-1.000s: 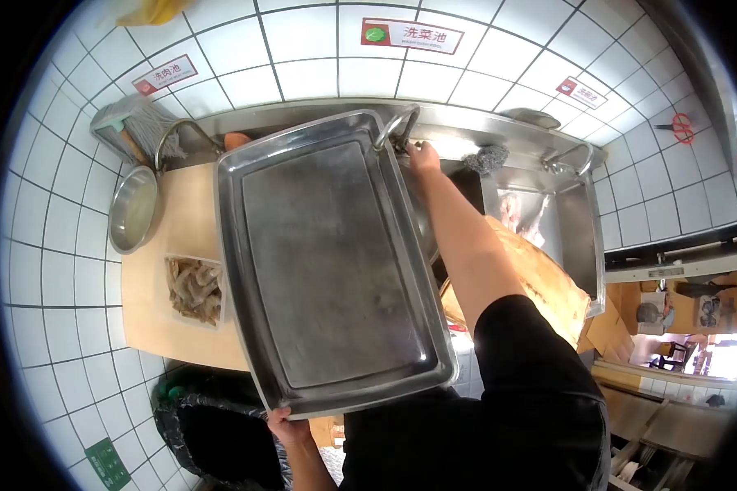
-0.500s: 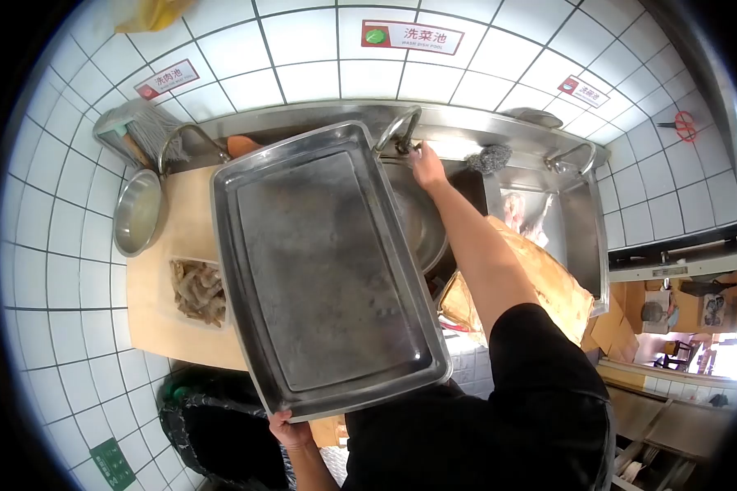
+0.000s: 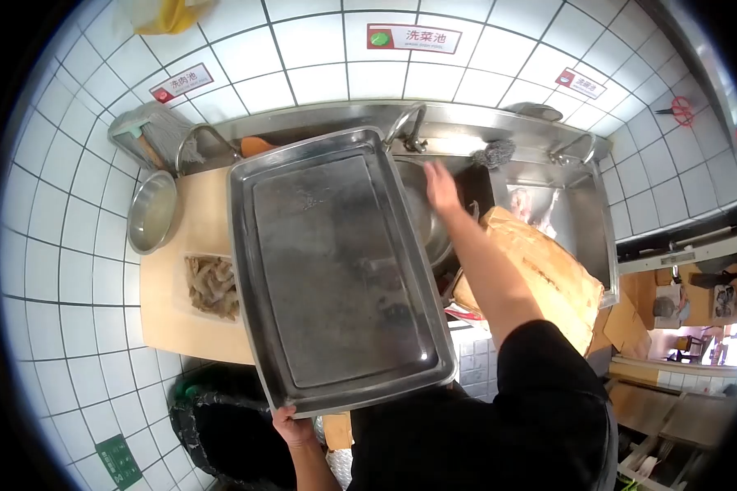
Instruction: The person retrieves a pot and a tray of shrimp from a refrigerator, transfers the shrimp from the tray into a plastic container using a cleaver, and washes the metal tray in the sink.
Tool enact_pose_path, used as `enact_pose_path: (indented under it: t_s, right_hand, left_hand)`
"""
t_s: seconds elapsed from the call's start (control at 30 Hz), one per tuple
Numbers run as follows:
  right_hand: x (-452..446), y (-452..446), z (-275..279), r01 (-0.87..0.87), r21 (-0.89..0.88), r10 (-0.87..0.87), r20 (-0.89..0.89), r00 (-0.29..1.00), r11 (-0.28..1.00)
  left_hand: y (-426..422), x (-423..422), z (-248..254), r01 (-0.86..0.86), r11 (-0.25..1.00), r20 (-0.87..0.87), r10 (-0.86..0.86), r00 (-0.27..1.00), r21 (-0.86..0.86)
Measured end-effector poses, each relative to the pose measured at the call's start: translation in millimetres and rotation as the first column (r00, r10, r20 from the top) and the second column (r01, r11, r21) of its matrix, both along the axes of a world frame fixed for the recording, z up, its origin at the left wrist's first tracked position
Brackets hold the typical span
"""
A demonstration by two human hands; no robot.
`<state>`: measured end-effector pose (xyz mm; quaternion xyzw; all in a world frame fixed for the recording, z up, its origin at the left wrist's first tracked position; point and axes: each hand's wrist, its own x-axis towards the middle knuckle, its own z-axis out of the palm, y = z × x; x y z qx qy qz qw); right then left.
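Note:
A large metal tray (image 3: 336, 270) spans the middle of the view, tilted over the sink. My left hand (image 3: 291, 425) grips its near left corner from below. My right hand (image 3: 442, 190) hangs over the middle sink, to the right of the tray, with its fingers stretched out and somewhat blurred. A curved faucet (image 3: 409, 131) rises just behind the tray's far right corner. Under my right hand a round metal bowl (image 3: 431, 233) in the sink is partly covered by the tray. Some water drops show on the tray's upper part.
On the left board (image 3: 196, 213) are a tub of shrimp (image 3: 213, 286) and a metal bowl (image 3: 153, 213). A brown paper-like package (image 3: 540, 270) lies right of my arm, before the right sink (image 3: 585, 213). A scouring ball (image 3: 495, 153) sits behind. A black-lined bin (image 3: 229, 434) stands below left.
My right hand has come away from the faucet's base and moved toward me over the sink. My left hand keeps its hold on the tray. The view has shifted slightly.

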<state>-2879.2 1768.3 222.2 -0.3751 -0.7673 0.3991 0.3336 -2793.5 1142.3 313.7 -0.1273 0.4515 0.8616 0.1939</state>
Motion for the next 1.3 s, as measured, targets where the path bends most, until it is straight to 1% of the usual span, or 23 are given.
enact_pose_path:
  t_s: [0.03,0.07,0.1,0.17,0.23,0.27,0.33,0.47,0.57,0.6,0.67,0.73,0.8,0.87,0.93,0.97,1.03,1.1,1.13,1.17,1.23,1.27,1.3]
  right_hand:
    - [30,-44,41,-0.056,-0.313,0.081,0.068,0.994,0.948]
    - [56,-78,61,-0.179,-0.581,0.177,-0.060,0.982,0.794]
    - [78,-103,56,-0.194,-0.713,0.230,-0.047,0.972,0.674]
    - [128,-170,84,-0.364,-0.729,0.217,-0.293,0.931,0.580]
    - [159,-212,107,-0.427,-0.774,0.223,-0.364,0.904,0.468]
    - [167,-224,108,-0.443,-0.758,0.227,-0.380,0.897,0.479]
    - [178,-243,109,-0.473,-0.724,0.236,-0.412,0.880,0.503]
    - [185,-268,102,-0.386,-0.593,0.248,-0.303,0.920,0.707]
    - [195,-288,96,-0.325,-0.604,0.192,-0.277,0.942,0.728]
    - [200,-298,110,-0.325,-0.593,0.207,-0.259,0.943,0.737]
    - [206,-314,108,-0.322,-0.608,0.167,-0.299,0.940,0.726]
    - [207,-330,98,-0.338,-0.597,0.128,-0.367,0.921,0.728]
    - [213,-345,97,-0.297,-0.558,0.131,-0.318,0.939,0.775]
    - [215,-365,103,-0.252,-0.569,0.092,-0.296,0.951,0.783]
    - [212,-388,99,-0.243,-0.550,0.076,-0.308,0.948,0.799]
    - [210,-399,97,-0.237,-0.540,0.069,-0.314,0.947,0.807]
    - [205,-425,103,-0.244,-0.587,0.004,-0.379,0.925,0.772]
    - [201,-450,100,-0.249,-0.597,-0.015,-0.401,0.916,0.763]
    - [198,-463,93,-0.222,-0.559,-0.018,-0.392,0.920,0.799]
    - [194,-474,87,-0.224,-0.576,-0.039,-0.408,0.912,0.786]
    - [187,-495,81,-0.228,-0.609,-0.082,-0.438,0.895,0.760]
    - [192,-502,83,-0.177,-0.571,-0.024,-0.326,0.945,0.802]
    - [192,-512,78,-0.192,-0.579,-0.032,-0.355,0.934,0.793]
  left_hand:
    - [-3,0,1,0.002,1.000,0.003,-0.002,1.000,0.001]
    - [-3,-2,4,0.008,1.000,-0.008,-0.008,1.000,0.003]
    - [-2,-5,8,0.018,1.000,-0.020,-0.018,1.000,0.009]
    - [-7,-10,9,0.041,0.999,-0.020,-0.040,0.999,0.010]
    - [-21,-25,2,0.074,0.997,-0.007,-0.074,0.997,-0.002]
    - [-29,-34,-8,0.111,0.994,-0.078,-0.111,0.991,-0.004]
    - [-41,-44,-16,0.116,0.993,-0.060,-0.115,0.992,0.012]
    - [-58,-68,-13,0.208,0.975,-0.010,-0.208,0.978,0.074]
    - [-71,-81,-10,0.259,0.966,-0.011,-0.259,0.966,0.023]
    - [-79,-86,-11,0.304,0.952,-0.080,-0.306,0.949,-0.033]
    - [-96,-101,-27,0.312,0.949,-0.094,-0.314,0.945,-0.035]
    - [-100,-104,-13,0.318,0.947,-0.097,-0.321,0.942,-0.048]
    - [-103,-101,6,0.311,0.948,-0.090,-0.316,0.945,-0.065]
    - [-117,-114,10,0.348,0.895,-0.261,-0.420,0.869,-0.279]
    - [-126,-120,36,0.431,0.901,-0.209,-0.431,0.878,-0.047]
    - [-133,-128,41,0.449,0.892,-0.210,-0.451,0.868,-0.060]
    - [-161,-168,21,0.429,0.897,-0.193,-0.441,0.876,-0.102]
    - [-166,-178,43,0.443,0.889,-0.191,-0.458,0.868,-0.115]
    - [-178,-191,41,0.429,0.887,-0.205,-0.458,0.865,-0.171]
    - [-189,-207,39,0.441,0.867,-0.235,-0.490,0.839,-0.232]
    - [-210,-246,28,0.514,0.838,-0.211,-0.545,0.812,-0.184]
    - [-211,-248,33,0.481,0.851,-0.144,-0.514,0.846,-0.211]
    - [-212,-248,38,0.479,0.848,-0.149,-0.516,0.843,-0.226]
